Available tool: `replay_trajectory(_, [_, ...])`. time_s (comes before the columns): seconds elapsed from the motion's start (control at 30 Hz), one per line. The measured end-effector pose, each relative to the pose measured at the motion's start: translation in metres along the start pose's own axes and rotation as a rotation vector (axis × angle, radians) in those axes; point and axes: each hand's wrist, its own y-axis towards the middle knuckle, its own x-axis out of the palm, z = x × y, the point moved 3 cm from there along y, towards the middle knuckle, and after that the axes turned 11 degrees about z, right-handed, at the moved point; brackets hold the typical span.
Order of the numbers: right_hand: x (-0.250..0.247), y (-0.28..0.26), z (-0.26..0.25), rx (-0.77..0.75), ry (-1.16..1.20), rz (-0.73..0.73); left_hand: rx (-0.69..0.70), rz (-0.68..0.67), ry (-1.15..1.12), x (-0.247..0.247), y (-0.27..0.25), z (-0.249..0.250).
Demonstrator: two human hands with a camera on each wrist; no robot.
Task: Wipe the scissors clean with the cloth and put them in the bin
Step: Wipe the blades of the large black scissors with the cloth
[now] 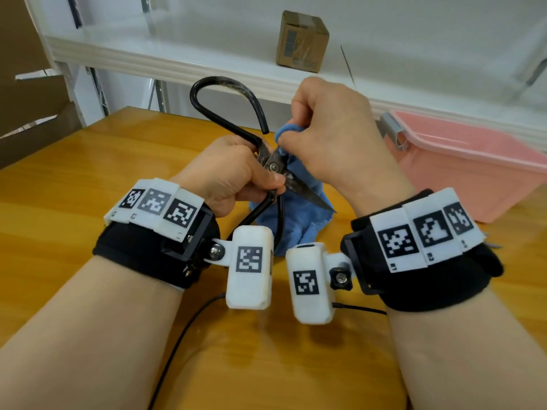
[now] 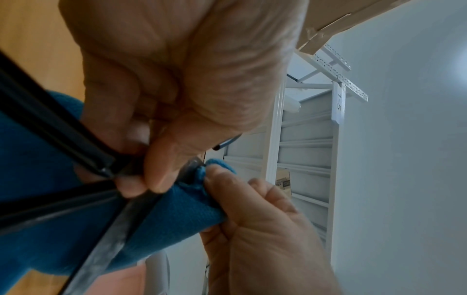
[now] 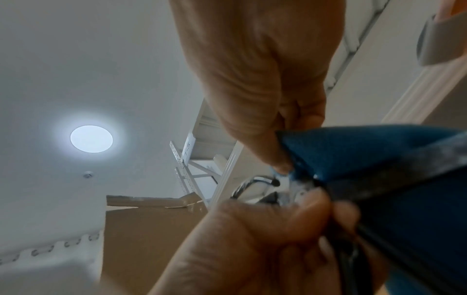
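Right now the left hand (image 1: 233, 170) grips the scissors (image 1: 276, 168) near the pivot, fingers and thumb curled round the black handles, holding them above the wooden table (image 1: 88, 179). Meanwhile the right hand (image 1: 328, 137) pinches the blue cloth (image 1: 299, 223) against the metal by the pivot; the exact contact spot is blurred, perhaps the blade's base. Off to the right stands the pink bin (image 1: 473, 167), well apart from the scissors.
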Motion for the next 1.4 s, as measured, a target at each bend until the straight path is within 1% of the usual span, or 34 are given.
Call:
replay_trajectory(0.03, [0.000,0.000,0.000,0.001,0.005,0.006,0.004,-0.004,0.001,0.000,0.000,0.000])
replay_trajectory(0.13, [-0.005,0.001,0.009,0.067,-0.011,0.148,0.013,-0.034,0.026,0.004,-0.002,0.001])
replay_trajectory(0.17, [-0.007,0.001,0.013,0.083,-0.019,0.175,0.016,-0.040,0.039,0.005,-0.002,0.000])
replay_trajectory(0.23, [-0.009,0.002,0.015,0.079,-0.025,0.158,0.013,-0.039,0.055,0.004,-0.001,0.000])
replay_trajectory(0.33, [-0.006,0.003,0.007,0.018,-0.009,0.015,0.007,-0.020,0.049,0.003,0.001,-0.002])
replay_trajectory(0.37, [-0.004,0.002,0.005,0.005,-0.010,-0.004,0.004,-0.016,0.038,0.002,0.001,-0.002])
replay_trajectory(0.4, [-0.003,0.002,0.004,0.008,-0.011,0.012,0.002,-0.018,0.026,0.002,0.001,-0.002])
replay_trajectory(0.5, [-0.006,0.001,0.011,0.065,-0.034,0.136,0.001,-0.031,0.034,0.004,-0.002,0.000])
replay_trajectory(0.53, [-0.007,0.001,0.013,0.071,-0.042,0.148,-0.002,-0.030,0.039,0.005,-0.002,0.000])
replay_trajectory(0.6, [-0.007,0.001,0.012,0.039,-0.031,0.078,-0.011,-0.020,0.031,0.005,-0.002,-0.001])
replay_trajectory(0.7, [-0.001,-0.002,-0.003,-0.065,-0.006,-0.121,-0.018,0.010,0.016,0.003,-0.001,-0.003])
replay_trajectory(0.73, [0.002,-0.004,-0.008,-0.093,-0.016,-0.152,-0.015,0.020,0.014,0.002,0.000,-0.003])
replay_trajectory(0.77, [0.004,-0.004,-0.010,-0.103,-0.019,-0.148,-0.011,0.025,0.004,0.000,0.000,-0.003])
replay_trajectory(0.83, [0.006,-0.004,-0.008,-0.077,-0.003,-0.059,-0.009,0.019,-0.023,-0.001,-0.001,-0.002])
replay_trajectory(0.93, [-0.001,-0.002,0.003,0.014,0.002,0.101,-0.016,-0.019,-0.024,0.003,-0.002,0.000])
replay_trajectory(1.0, [-0.006,0.001,0.009,0.067,0.065,0.145,-0.031,-0.048,-0.051,0.004,-0.002,0.001])
replay_trajectory(1.13, [-0.017,0.007,0.012,0.169,0.396,0.191,-0.071,-0.086,-0.184,0.001,-0.002,0.003])
replay_trajectory(1.2, [-0.025,0.008,0.015,0.203,0.477,0.222,-0.082,-0.092,-0.224,-0.002,-0.002,0.004])
replay_trajectory(1.3, [-0.032,0.009,0.024,0.220,0.410,0.221,-0.106,-0.089,-0.234,-0.004,-0.001,0.003])
replay_trajectory(1.4, [-0.031,0.009,0.024,0.172,0.324,0.154,-0.141,-0.079,-0.238,-0.003,-0.002,0.003])
